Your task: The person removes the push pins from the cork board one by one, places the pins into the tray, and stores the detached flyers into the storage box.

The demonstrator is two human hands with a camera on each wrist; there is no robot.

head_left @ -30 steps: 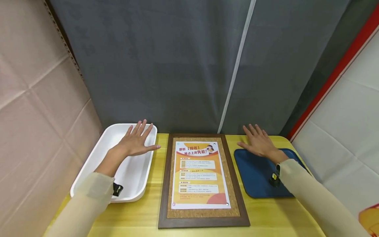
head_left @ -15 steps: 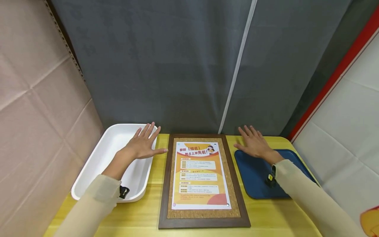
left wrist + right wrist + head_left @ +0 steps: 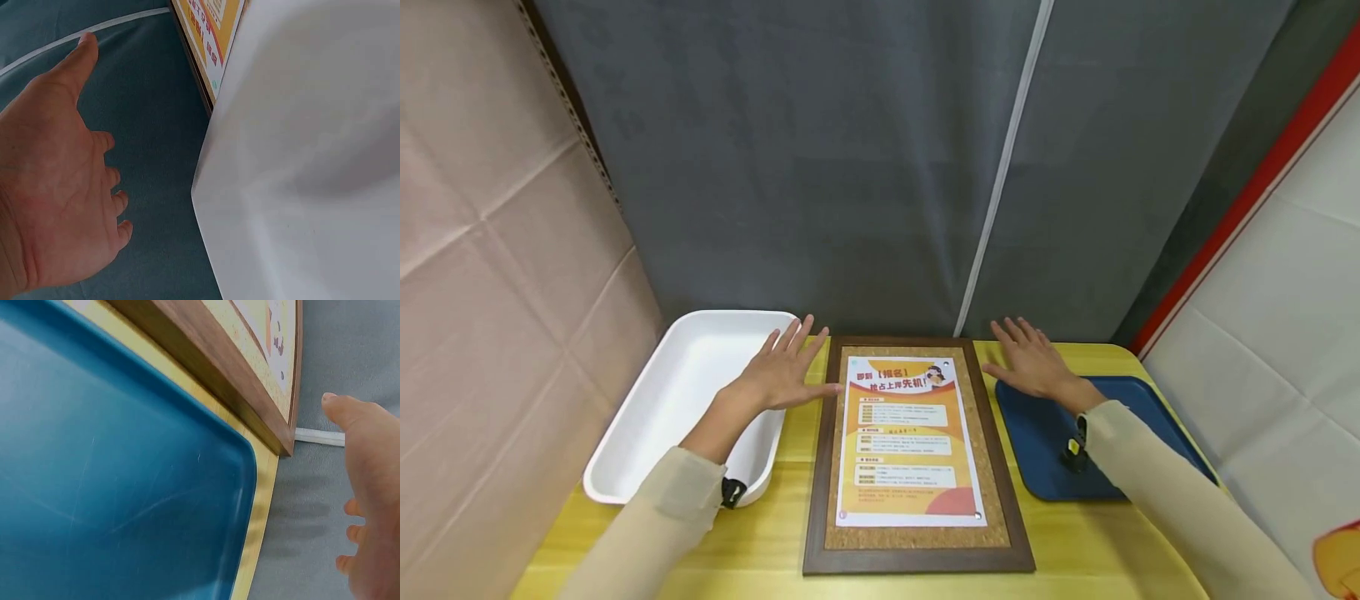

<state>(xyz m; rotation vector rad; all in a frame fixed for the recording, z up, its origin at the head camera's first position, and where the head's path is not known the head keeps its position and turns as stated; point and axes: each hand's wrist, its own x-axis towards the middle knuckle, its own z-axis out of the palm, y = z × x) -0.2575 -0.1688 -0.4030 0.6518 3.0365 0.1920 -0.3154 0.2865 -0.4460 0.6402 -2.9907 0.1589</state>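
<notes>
Held in the air with fingers spread, my left hand (image 3: 778, 377) hangs above the right rim of the white tray (image 3: 673, 400). Its thumb overlaps the left edge of a brown-framed corkboard (image 3: 917, 539) in the head view. My right hand (image 3: 1033, 367) hovers palm down over the far left corner of the dark blue tray (image 3: 1037, 454), fingers extended. Neither hand holds anything. Flat on the corkboard lies an orange and white printed poster (image 3: 901, 450), with small round pins at its corners. In the left wrist view the palm (image 3: 56, 181) faces the camera.
All three items lie on a yellow wood-grain table (image 3: 760, 542). A grey curtain (image 3: 820, 167) with a white vertical strip (image 3: 1000, 183) rises behind it. Pale pink cloth (image 3: 497, 292) bounds the left side, and white cloth with a red border (image 3: 1255, 175) the right.
My left hand has drifted right, from over the white tray to the corkboard's edge. My right hand has shifted slightly left toward the corkboard. The trays and board keep their places.
</notes>
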